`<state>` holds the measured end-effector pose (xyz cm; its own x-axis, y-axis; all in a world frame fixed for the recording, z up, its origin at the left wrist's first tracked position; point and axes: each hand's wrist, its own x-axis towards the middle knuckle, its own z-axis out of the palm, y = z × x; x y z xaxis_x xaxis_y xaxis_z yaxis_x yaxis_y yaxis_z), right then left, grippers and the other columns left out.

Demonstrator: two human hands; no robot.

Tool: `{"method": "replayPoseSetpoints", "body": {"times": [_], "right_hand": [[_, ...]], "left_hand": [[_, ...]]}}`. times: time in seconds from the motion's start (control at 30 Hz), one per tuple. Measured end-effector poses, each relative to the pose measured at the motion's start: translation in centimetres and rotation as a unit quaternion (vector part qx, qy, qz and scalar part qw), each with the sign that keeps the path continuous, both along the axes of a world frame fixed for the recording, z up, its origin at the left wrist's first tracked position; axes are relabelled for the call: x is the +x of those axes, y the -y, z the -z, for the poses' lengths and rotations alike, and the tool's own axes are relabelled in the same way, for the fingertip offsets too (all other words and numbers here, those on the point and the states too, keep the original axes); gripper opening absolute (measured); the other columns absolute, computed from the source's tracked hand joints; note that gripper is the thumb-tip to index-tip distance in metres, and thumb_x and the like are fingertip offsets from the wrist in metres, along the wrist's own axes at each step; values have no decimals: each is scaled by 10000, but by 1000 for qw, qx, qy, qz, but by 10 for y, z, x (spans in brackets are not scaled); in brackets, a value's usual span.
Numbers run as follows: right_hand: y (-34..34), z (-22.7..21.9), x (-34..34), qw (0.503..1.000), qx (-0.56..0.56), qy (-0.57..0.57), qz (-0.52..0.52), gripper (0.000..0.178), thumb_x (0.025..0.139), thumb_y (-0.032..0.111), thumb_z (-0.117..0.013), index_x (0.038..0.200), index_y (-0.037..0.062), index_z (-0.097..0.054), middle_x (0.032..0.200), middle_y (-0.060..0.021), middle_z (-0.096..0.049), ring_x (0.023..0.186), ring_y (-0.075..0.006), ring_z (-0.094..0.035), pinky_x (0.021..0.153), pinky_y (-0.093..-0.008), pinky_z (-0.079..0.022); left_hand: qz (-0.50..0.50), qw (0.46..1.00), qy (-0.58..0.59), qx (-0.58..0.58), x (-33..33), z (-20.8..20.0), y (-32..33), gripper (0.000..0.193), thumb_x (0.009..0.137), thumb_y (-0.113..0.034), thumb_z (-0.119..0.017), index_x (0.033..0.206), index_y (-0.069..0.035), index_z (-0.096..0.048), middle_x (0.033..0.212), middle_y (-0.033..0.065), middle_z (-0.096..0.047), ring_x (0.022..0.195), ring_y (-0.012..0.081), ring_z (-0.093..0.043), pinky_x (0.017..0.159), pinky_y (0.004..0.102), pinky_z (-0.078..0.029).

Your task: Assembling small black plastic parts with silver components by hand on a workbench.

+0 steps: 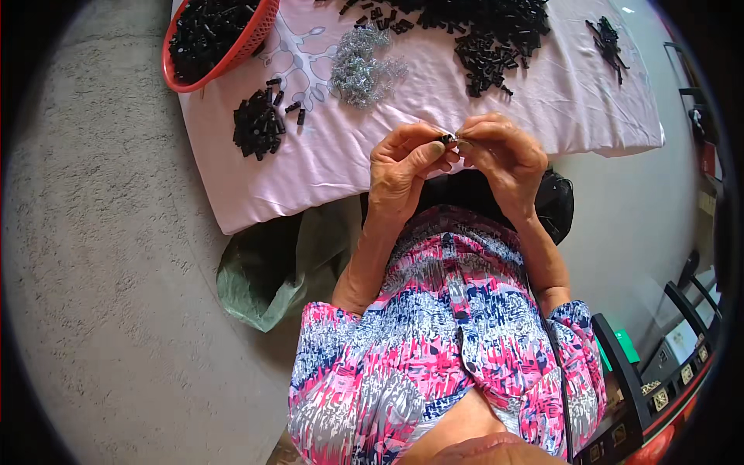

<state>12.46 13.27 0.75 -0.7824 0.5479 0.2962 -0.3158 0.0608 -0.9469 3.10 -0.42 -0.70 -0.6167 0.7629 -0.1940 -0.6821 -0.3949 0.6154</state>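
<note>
Just past the near edge of the cloth-covered table, my two hands meet at the fingertips. My left hand [401, 169] is closed in a pinch round a small black cylindrical plastic part [446, 139]. Against its end, my right hand [508, 155] has thumb and forefinger pressed together; a tiny shiny bit shows there, too small to name. Beyond the hands lies a tangled heap of small silvery coiled pieces [360, 74], which look like springs. To its left sits a small pile of black cylindrical parts [257, 128].
A red plastic basket [232, 58] full of black parts stands at the far left of the pink cloth [325, 174]. Larger black piles [496, 27] spread along the back. A few thin black pieces [608, 46] lie far right. Below the table's left side hangs a greenish bag [267, 306].
</note>
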Motion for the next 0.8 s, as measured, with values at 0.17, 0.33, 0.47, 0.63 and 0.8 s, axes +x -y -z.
{"method": "replayPoseSetpoints", "body": {"times": [0.17, 0.33, 0.47, 0.63, 0.8], "right_hand": [[-4, 1, 1, 999, 50, 11, 5, 180, 784, -109, -673, 954, -53, -662, 961, -130, -662, 800, -171, -665, 689, -268, -548], [-3, -16, 3, 980, 191, 63, -1, 205, 773, -63, -710, 967, 1, -686, 957, -123, -662, 777, -197, -673, 653, -289, -534], [-13, -8, 11, 965, 251, 54, 61, 211, 764, -96, -687, 948, 7, -691, 888, -119, -669, 771, -200, -679, 659, -297, -533], [-52, 10, 3, 899, 345, 155, 221, 247, 754, -105, -671, 975, 5, -658, 919, -86, -656, 655, -158, -648, 585, -276, -517], [-62, 11, -5, 857, 411, 261, 166, 264, 776, -49, -631, 1030, 20, -647, 1006, -138, -656, 885, -351, -648, 782, -416, -526]], "left_hand": [[10, 1000, -17, -17, 1, 0, -1, 129, 907, -3, -645, 1035, 14, -653, 945, 132, -702, 812, 192, -700, 732, 302, -601], [-1, 1000, -2, -11, 0, 2, -2, 132, 914, -14, -643, 1045, -1, -626, 940, 130, -700, 806, 187, -696, 718, 289, -592], [24, 997, 43, 55, -4, 10, 0, 131, 928, -23, -623, 1059, -24, -622, 963, 122, -692, 840, 201, -685, 760, 314, -574], [41, 990, 53, 126, -10, 22, 3, 130, 926, -29, -627, 1055, -27, -624, 1002, 110, -675, 885, 199, -656, 821, 326, -546], [34, 995, 22, 97, -6, 19, 1, 120, 916, -25, -640, 1036, -26, -626, 1016, 94, -639, 889, 185, -650, 809, 299, -537]]}}
